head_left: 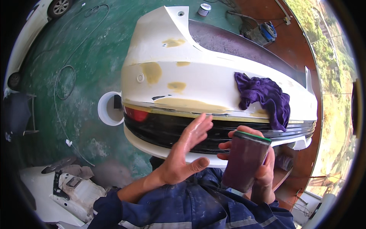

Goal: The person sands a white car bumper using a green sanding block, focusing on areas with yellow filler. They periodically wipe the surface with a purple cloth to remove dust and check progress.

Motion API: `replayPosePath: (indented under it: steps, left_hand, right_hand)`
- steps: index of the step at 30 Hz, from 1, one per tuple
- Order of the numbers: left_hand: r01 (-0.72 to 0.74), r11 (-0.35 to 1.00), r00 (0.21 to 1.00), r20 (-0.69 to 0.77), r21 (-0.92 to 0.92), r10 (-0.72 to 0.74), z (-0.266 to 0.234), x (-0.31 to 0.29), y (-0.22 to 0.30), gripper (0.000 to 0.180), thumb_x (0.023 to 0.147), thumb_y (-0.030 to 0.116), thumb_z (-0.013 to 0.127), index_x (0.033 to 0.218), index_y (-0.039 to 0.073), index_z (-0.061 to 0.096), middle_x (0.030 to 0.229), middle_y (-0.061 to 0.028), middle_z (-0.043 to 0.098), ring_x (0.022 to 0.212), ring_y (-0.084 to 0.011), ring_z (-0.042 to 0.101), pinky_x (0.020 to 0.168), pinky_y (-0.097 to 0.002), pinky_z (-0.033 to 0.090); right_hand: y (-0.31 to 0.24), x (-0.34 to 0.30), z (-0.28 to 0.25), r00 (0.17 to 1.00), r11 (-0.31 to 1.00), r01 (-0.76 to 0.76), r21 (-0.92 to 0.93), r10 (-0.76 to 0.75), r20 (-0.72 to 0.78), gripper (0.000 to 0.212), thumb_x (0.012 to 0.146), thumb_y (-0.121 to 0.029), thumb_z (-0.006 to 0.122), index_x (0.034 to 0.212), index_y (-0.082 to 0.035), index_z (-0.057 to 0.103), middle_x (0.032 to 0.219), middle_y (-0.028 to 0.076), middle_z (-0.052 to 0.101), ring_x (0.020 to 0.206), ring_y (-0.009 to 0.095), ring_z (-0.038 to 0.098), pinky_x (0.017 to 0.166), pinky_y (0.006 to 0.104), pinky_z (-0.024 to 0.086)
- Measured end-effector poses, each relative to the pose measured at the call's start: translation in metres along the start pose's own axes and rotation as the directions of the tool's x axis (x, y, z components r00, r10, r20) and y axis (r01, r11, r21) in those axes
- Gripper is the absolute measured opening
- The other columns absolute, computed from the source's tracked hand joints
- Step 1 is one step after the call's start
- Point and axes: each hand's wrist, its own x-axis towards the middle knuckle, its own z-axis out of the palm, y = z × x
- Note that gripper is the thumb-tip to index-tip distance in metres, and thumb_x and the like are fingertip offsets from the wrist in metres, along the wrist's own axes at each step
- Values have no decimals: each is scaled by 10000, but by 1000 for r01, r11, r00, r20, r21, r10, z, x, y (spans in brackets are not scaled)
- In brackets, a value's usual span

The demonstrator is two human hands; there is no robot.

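My right hand point(264, 173) grips a sanding block point(244, 162) with a dark maroon face and a green and black edge, holding it up in front of my body. Beside it, my left hand point(187, 149) is raised and open, fingers stretched out and thumb apart, with nothing in it. Beyond both hands lies a white car bumper point(213, 80) with yellowish filler patches and a black lower section. A purple cloth point(265, 95) is draped over the bumper's right part.
A white bucket point(103, 110) stands against the bumper's left end. A blue-topped vacuum point(265, 33) and a paint can point(204, 10) are at the back. A hose point(56, 82) snakes over the green floor. White body panels point(72, 194) lie at lower left; a white car point(28, 36) is farther off.
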Motion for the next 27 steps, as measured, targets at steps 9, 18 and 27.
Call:
replayPosePath:
  steps: [9,18,27]
  left_hand:
    - [514,582,856,417,-630,-305,4,-2,-45,760,1046,420,764,1634,96,407,1480,-64,604,1339,-176,605,1120,-351,495]
    - [-111,982,960,-239,151,145,-33,-8,-27,921,955,233,838,1674,2,310,1357,-96,485,1173,-170,506,1038,-330,452]
    - [66,213,654,-204,975,728,-122,6,-57,894,877,222,854,1609,-33,409,1400,-247,558,1232,-417,569,1084,-493,447]
  right_hand:
    - [12,5,21,936,-6,25,-1000,-351,25,642,863,-95,856,1442,20,603,1370,233,603,1225,423,608,1008,492,531]
    - [-28,35,4,642,-456,298,-838,-554,530,241,849,-10,809,1083,26,762,980,144,678,833,256,675,705,346,523]
    - [-5,135,-18,868,-192,492,-849,35,495,305,862,-28,823,1142,-40,702,1116,126,566,1049,338,599,906,448,560]
